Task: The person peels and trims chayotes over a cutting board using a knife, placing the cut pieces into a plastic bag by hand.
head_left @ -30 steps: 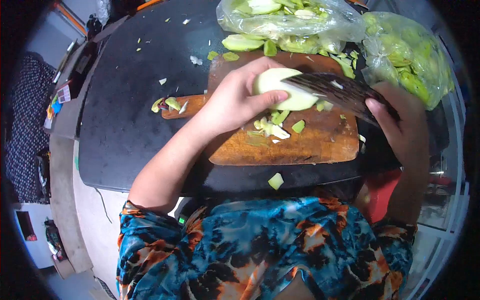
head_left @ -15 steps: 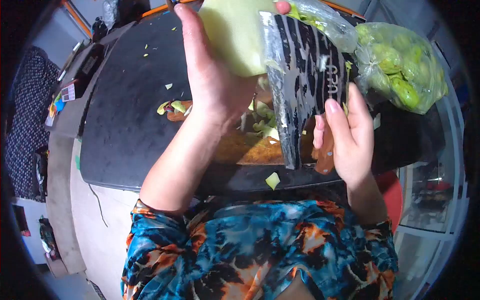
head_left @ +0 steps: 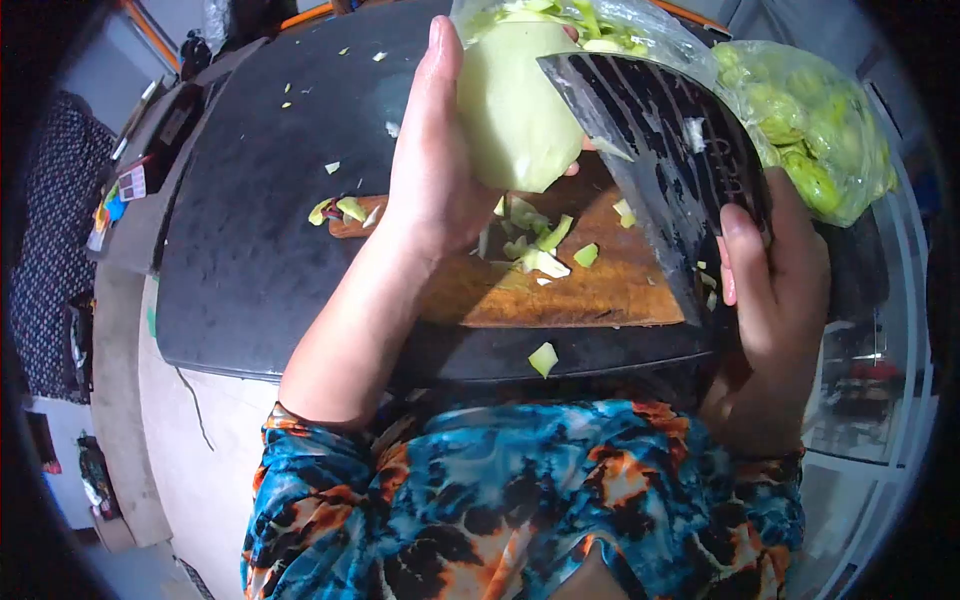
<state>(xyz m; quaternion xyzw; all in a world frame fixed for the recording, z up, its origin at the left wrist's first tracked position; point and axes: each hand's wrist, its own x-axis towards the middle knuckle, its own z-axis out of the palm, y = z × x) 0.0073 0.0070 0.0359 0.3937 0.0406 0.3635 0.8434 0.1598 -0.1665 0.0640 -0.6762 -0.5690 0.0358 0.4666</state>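
"Judging by the scraps [head_left: 540,255] strewn on the cutting board [head_left: 600,300], a paring step is prob. in hand. Where's the pale green piece [head_left: 515,110] held?"

"Above the far part of the board, raised off it, in the left hand [head_left: 430,170]. It's clasped against the palm, w/ fingertips [head_left: 573,169] showing past its right edge; the thumb is pointed up on the other side."

"And the right hand [head_left: 765,260]?"

"Closed round the knife [head_left: 670,160] at its grip end — handle mostly hidden — w/ the thumb laid against the broad dark blade. The edge is turned toward the piece. The tip is seen overlapping it, but contact btwn the two can't be told from this angle."

"Anything on the blade?"

"A thin pale sliver [head_left: 612,150] is seen near the edge, prob. stuck there."

"What's called for by the next move?"

"For any further stroke, a shallow blade angle & firm backing from the palm would be needed, b/c a pared face may be slippery. Those left fingertips should be tucked clear too, as they're placed on the blade's side."

"Surroundings?"

"Green stuff is held in two clear bags: a far bag [head_left: 660,28] beyond the board, a right-hand bag [head_left: 810,140] beside it."
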